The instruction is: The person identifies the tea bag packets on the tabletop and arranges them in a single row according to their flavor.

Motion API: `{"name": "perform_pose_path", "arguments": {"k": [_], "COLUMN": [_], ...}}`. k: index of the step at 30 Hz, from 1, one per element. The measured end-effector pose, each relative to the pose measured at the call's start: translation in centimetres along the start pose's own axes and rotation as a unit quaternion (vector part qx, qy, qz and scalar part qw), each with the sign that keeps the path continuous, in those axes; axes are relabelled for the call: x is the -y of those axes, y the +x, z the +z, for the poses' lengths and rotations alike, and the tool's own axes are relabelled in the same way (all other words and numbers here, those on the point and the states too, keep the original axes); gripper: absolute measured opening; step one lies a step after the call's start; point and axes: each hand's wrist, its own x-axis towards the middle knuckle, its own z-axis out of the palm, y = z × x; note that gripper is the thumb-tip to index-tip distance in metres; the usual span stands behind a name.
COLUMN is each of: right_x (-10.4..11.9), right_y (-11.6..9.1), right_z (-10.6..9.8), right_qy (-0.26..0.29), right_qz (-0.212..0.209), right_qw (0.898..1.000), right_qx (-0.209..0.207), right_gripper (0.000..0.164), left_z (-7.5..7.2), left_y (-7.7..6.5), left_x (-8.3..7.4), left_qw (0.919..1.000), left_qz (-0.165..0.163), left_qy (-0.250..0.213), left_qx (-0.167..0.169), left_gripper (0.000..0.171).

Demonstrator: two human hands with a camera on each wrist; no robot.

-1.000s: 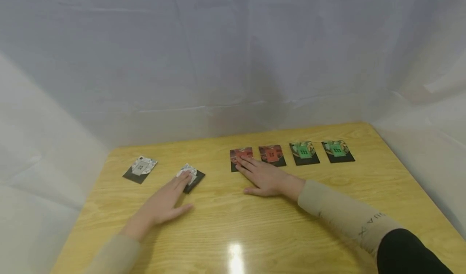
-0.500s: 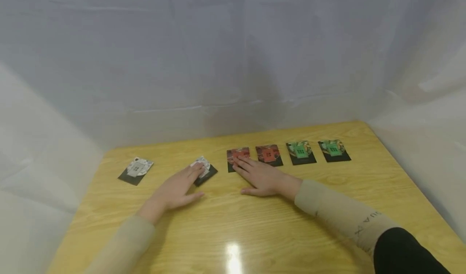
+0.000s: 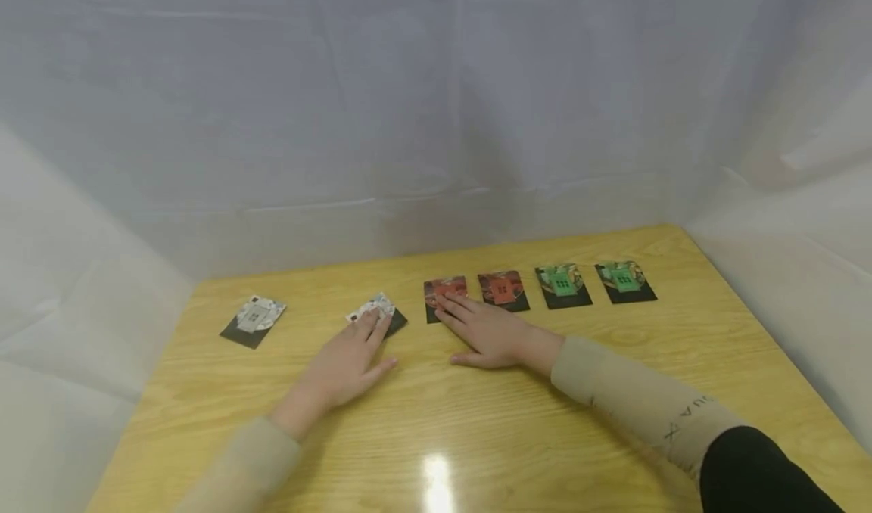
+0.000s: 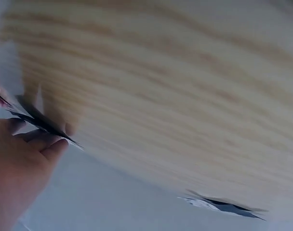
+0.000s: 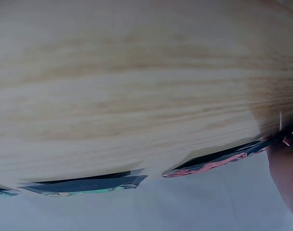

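Note:
My left hand (image 3: pixel 344 362) lies with straight fingers on a black-and-white flat packet (image 3: pixel 398 321), turned askew; its fingers cover part of it. In the left wrist view that hand (image 4: pixel 19 168) has its fingertips at the packet's dark edge (image 4: pixel 38 121). My right hand (image 3: pixel 490 333), fingers extended, touches the leftmost red-and-black packet (image 3: pixel 444 281) and hides its lower right part. Just behind that hand lies a second red packet (image 3: pixel 502 289). Another black-and-white packet (image 3: pixel 253 319) sits tilted at the far left.
Two green-and-black packets, one nearer (image 3: pixel 563 284) and one farther right (image 3: pixel 624 280), continue the row of red ones. The wooden table (image 3: pixel 409 437) ends close behind the packets, where a pale sheet (image 3: pixel 436 119) hangs; sheets also flank both sides.
The left hand has slid the white packet rightward and slightly back, toward the red ones, and in the last half second its fingers have shifted on it. The right hand stays on the red packet.

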Motion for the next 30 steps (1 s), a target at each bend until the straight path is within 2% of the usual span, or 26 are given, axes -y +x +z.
{"name": "perform_pose_path", "arguments": {"k": [7, 22, 30], "right_x": [0.0, 0.1, 0.2], "right_y": [0.0, 0.0, -0.2], "right_z": [0.2, 0.0, -0.2], "right_qy": [0.004, 0.013, 0.013], "right_qz": [0.005, 0.009, 0.012], "right_qw": [1.000, 1.000, 1.000], "right_qx": [0.002, 0.007, 0.007], "right_gripper": [0.086, 0.087, 0.087], "left_z": [-0.1, 0.1, -0.2], "left_y": [0.5, 2.6, 2.7], "left_x": [-0.4, 0.5, 0.8], "left_qw": [0.9999, 0.9975, 0.9961], "left_qz": [0.003, 0.063, 0.079], "left_qy": [-0.010, 0.004, 0.005], "left_qx": [0.014, 0.033, 0.040], "left_gripper": [0.083, 0.091, 0.091]}}
